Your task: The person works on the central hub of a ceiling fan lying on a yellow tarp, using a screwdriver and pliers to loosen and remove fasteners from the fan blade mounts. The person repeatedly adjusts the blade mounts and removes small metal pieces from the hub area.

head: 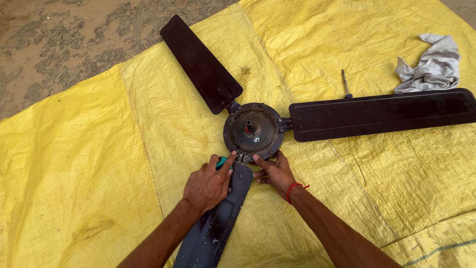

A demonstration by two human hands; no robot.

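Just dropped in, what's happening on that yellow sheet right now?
A person kneels over a dark ceiling fan laid on a yellow woven sheet. The left hand grips a teal-handled tool at the joint where the near blade meets the motor hub. The right hand, a red thread at its wrist, steadies the hub's rim. Two other blades stay attached. A grey rag and a thin metal tool lie apart.
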